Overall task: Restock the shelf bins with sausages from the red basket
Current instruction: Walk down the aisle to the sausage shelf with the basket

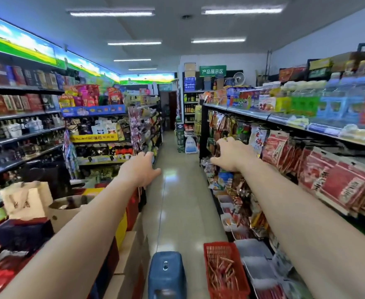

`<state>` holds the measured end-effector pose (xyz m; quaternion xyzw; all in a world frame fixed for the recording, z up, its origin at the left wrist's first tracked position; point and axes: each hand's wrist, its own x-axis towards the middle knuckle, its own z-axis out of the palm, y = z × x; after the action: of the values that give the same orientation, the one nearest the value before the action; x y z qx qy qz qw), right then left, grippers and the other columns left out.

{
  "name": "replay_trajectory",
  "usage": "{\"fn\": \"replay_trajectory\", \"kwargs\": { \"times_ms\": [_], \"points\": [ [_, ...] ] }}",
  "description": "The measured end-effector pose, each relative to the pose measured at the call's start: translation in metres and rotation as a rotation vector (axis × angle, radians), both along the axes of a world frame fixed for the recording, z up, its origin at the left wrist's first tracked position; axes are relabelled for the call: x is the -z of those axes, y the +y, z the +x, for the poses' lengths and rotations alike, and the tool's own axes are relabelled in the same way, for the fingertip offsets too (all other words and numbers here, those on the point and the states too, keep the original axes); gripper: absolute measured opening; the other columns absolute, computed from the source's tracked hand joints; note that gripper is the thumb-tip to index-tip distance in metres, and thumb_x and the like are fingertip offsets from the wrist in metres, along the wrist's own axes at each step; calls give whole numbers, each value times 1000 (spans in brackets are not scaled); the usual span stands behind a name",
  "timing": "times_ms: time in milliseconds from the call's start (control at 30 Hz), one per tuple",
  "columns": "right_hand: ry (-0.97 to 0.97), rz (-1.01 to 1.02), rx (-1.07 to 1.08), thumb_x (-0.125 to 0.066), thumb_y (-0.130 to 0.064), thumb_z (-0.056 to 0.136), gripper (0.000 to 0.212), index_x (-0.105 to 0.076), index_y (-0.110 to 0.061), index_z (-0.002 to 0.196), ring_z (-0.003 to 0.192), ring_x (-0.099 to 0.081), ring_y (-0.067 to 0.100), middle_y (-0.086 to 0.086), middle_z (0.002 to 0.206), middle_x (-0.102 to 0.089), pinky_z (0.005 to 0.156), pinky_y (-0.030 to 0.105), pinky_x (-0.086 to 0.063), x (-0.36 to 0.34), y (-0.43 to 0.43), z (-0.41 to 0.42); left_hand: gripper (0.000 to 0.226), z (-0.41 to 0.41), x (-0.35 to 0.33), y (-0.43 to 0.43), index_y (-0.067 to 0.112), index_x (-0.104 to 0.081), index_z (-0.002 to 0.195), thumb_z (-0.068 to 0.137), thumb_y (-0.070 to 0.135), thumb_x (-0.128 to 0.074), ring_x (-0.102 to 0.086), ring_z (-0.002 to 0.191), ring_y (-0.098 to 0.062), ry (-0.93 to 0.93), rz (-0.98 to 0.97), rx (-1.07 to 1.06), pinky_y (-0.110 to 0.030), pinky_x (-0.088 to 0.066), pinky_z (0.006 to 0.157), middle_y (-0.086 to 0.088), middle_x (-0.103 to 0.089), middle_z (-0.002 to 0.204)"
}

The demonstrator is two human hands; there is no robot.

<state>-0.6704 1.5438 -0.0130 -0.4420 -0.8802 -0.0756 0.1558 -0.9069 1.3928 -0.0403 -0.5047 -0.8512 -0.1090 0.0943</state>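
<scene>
A red basket stands on the aisle floor at the bottom, with several thin red sausages lying in it. To its right, white shelf bins run along the low right shelf, some holding red packets. Both my arms stretch forward at chest height, far above the basket. My left hand hangs over the aisle with relaxed fingers and holds nothing. My right hand reaches toward the hanging snack packets on the right shelf, fingers spread and empty.
A blue plastic stool stands just left of the basket. Cardboard boxes and gift bags crowd the left side. Red hanging packets jut from the right shelf. The tiled aisle runs ahead.
</scene>
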Motion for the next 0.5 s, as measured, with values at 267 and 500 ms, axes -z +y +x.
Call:
{"fn": "replay_trajectory", "kwargs": {
  "times_ms": [267, 500],
  "points": [
    [-27, 3, -8, -44, -62, 92, 59, -45, -22, 136, 121, -52, 34, 10, 134, -50, 90, 46, -46, 24, 230, -81, 74, -77, 19, 212, 21, -30, 152, 92, 55, -55, -50, 128, -33, 28, -47, -44, -48, -50, 97, -9, -42, 149],
    [19, -55, -4, -46, -60, 92, 56, -45, -21, 133, 116, -53, 34, 10, 131, -49, 84, 45, -46, 6, 392, -151, 71, -142, 4, 368, 21, -31, 152, 93, 54, -53, -48, 132, -30, 29, -34, -55, -45, -50, 89, -8, -39, 153]
  ]
}}
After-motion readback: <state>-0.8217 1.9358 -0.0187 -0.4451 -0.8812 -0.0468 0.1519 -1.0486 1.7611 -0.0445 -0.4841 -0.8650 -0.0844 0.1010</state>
